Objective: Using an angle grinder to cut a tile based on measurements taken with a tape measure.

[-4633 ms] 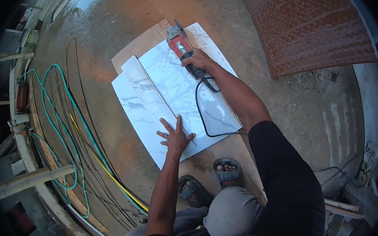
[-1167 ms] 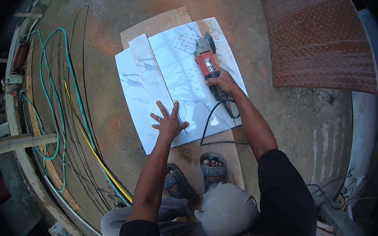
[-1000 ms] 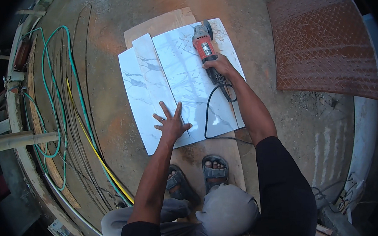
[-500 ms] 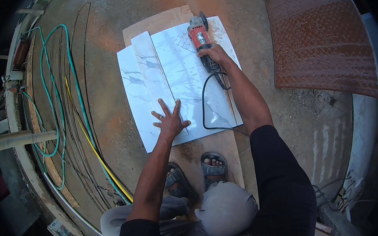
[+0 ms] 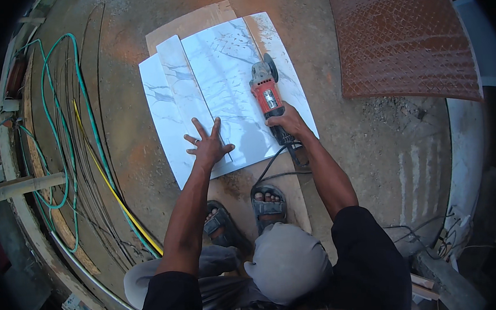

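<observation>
Large marble-look tile [image 5: 227, 81] is laid flat on the floor, over a cardboard sheet [image 5: 191, 24] whose far edge shows beyond it. Tile's long axis runs near to far, tilted slightly left at the far end. A narrow strip [image 5: 181, 84] of the same tile lies along its left part.

Left hand [image 5: 208, 146] is spread wide, fingers splayed, pressed flat on the tile's near edge, left of centre. Nothing is held in it.

Right hand [image 5: 289, 122] is closed around the rear grip of a red grinder [image 5: 266, 92]. Grinder body points away from the person, disc at the far end, set on the tile's right part, roughly parallel to the long axis. Black cord [image 5: 272, 165] trails back toward the sandalled feet [image 5: 246, 210].

Grinder lies right of and farther than the left hand; the right hand is the nearer one to the tile's right edge.

Green hoses [image 5: 63, 140] and a yellow cable [image 5: 114, 189] lie well apart at left; a rust-coloured mesh panel [image 5: 401, 32] at far right.
</observation>
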`<state>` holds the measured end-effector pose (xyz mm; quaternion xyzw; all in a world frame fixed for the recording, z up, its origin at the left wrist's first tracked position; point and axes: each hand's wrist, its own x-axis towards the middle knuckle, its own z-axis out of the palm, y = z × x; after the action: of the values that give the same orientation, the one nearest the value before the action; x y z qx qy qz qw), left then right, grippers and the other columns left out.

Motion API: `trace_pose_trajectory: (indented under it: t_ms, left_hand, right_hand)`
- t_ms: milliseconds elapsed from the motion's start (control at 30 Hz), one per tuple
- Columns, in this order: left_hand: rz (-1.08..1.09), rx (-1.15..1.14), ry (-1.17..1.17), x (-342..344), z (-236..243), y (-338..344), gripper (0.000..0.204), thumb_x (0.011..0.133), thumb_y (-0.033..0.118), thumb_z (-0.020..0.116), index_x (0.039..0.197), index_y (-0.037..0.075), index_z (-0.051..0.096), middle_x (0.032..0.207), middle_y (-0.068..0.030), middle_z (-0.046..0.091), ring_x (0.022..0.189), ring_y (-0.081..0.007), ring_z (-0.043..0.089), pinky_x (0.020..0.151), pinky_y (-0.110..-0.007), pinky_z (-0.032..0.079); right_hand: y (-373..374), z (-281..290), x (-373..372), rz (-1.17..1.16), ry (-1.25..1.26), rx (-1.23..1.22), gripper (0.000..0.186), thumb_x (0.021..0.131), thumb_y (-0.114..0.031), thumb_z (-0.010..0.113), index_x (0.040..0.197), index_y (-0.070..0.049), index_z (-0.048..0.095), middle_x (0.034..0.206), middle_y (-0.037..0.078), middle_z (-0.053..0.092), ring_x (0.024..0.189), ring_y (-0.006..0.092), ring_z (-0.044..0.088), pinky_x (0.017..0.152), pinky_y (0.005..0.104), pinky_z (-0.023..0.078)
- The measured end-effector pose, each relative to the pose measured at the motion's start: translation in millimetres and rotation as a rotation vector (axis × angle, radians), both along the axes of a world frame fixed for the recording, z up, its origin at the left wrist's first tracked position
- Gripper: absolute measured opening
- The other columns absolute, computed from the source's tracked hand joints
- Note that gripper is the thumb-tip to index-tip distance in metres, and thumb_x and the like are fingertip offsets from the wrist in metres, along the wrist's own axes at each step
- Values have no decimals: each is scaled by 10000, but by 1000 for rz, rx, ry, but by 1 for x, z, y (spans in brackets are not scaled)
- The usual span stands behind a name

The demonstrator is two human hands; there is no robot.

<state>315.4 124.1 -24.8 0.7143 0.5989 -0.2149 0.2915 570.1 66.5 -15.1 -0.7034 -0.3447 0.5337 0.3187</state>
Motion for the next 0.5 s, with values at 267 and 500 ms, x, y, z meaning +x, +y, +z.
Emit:
trace_pose_trajectory:
  t_ms: [267, 500]
  left_hand:
    - [7, 7, -13, 0, 0, 0, 1028, 687, 476, 806, 1503, 371, 190, 1540, -234, -216, 1290, -716, -9, 918, -816, 258]
    - [9, 13, -37, -2, -1, 0, 1027, 683, 466, 809, 1503, 370, 197, 1542, -227, -226, 1293, -713, -21, 922, -820, 244]
  right_hand:
    - [-86, -5, -12, 5, -12, -47, 708, 573, -240, 804, 1166, 34, 531, 983, 121, 628, 910, 229, 609, 840, 324, 479]
    - [-132, -2, -20, -2, 45, -53, 700, 577, -207, 807, 1177, 28, 532, 1015, 117, 626, 913, 213, 600, 853, 329, 478]
